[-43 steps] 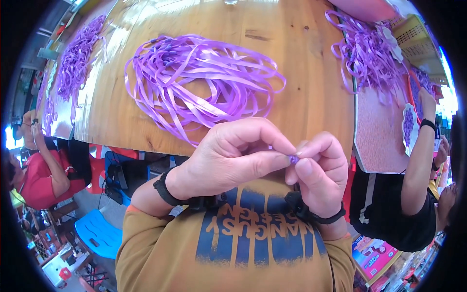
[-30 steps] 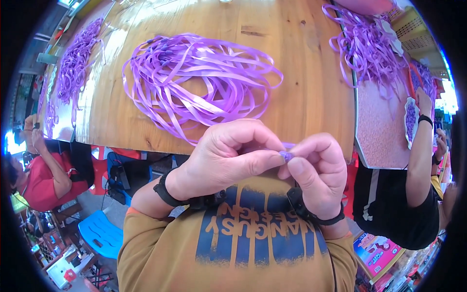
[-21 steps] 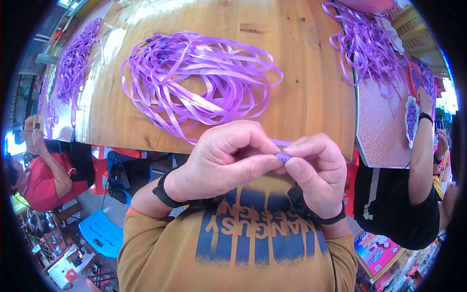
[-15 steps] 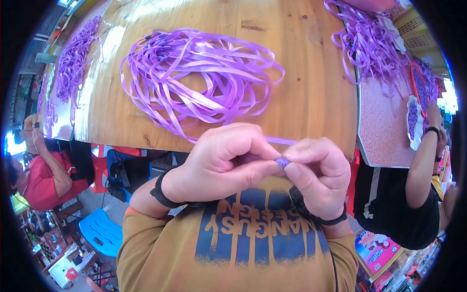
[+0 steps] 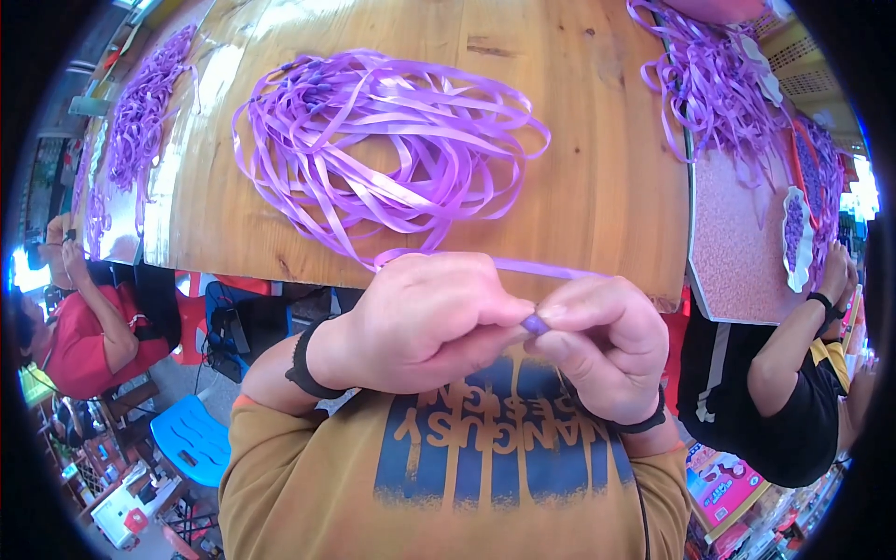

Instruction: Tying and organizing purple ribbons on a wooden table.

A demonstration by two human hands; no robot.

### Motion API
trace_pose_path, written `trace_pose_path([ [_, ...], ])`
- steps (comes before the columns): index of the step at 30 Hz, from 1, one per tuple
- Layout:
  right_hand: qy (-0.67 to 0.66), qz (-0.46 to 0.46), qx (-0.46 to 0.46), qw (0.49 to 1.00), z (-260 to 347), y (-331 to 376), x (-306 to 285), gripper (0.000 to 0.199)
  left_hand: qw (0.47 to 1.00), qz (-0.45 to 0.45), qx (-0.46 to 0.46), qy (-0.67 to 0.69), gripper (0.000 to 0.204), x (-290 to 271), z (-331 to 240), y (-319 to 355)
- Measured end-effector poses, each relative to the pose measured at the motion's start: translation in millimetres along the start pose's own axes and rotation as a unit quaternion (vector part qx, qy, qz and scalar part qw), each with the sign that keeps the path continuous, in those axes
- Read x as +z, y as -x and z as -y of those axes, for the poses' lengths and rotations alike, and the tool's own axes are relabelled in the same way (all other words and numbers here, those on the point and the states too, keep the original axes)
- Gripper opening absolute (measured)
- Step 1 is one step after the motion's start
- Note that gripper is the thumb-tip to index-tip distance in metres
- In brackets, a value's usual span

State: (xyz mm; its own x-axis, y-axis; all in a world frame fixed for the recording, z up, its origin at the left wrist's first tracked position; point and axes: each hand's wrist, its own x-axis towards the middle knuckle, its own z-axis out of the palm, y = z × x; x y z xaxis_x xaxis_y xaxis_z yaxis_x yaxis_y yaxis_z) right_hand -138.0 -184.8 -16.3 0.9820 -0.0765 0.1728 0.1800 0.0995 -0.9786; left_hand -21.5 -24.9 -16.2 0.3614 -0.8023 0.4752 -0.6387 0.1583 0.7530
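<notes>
In front of my chest, my left hand (image 5: pixel 439 322) and my right hand (image 5: pixel 607 345) meet, thumbs and forefingers pinched from both sides on a small purple piece (image 5: pixel 535 324). Whether it is a knot or a separate part is too small to tell. A strand of purple ribbon (image 5: pixel 551 271) runs behind both hands, along the table's near edge; where it enters my fingers is hidden. Beyond my hands lies a loose heap of looped purple ribbons (image 5: pixel 411 219), with darker purple bits gathered at its far left end.
The wooden table (image 5: pixel 597 177) reaches away from me. Another purple ribbon pile (image 5: pixel 145 121) lies at the left, and a tangled one (image 5: pixel 714 103) at the right beside a white-edged tray of purple bits (image 5: pixel 795 233). People sit on both sides; a blue chair (image 5: pixel 191 437) stands lower left.
My left hand has turned slightly, its back now more toward the camera, and the pinched piece has shifted a little left and down. The co-worker's arm at right has moved lower.
</notes>
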Motion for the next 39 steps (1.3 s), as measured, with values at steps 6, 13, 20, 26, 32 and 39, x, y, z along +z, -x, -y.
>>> trace_pose_path([
  [6, 0.020, 0.005, 0.019, 1.000, -4, -4, -3, 0.014, 0.989, -0.001, -0.076, 0.124, 0.014, -1, 3, 4],
  [13, 0.209, 0.093, -0.052, 0.972, -3, -12, -8, 0.014, 0.977, -0.012, -0.138, 0.163, 0.011, 2, 3, 7],
  [20, 0.254, 0.059, -0.112, 0.959, -9, -11, -3, 0.020, 0.980, -0.006, -0.128, 0.155, 0.011, 4, 4, 8],
  [26, 0.280, 0.074, -0.122, 0.949, -1, -16, -3, 0.015, 0.988, 0.008, -0.087, 0.130, 0.014, 2, 2, 7],
  [32, 0.297, 0.088, -0.086, 0.947, 4, -11, -4, 0.023, 0.999, 0.007, -0.003, 0.046, 0.016, 3, 2, 6],
  [39, 0.244, 0.116, -0.117, 0.956, -2, -16, -6, 0.021, 0.996, 0.027, 0.064, 0.060, 0.019, 4, 6, 7],
])
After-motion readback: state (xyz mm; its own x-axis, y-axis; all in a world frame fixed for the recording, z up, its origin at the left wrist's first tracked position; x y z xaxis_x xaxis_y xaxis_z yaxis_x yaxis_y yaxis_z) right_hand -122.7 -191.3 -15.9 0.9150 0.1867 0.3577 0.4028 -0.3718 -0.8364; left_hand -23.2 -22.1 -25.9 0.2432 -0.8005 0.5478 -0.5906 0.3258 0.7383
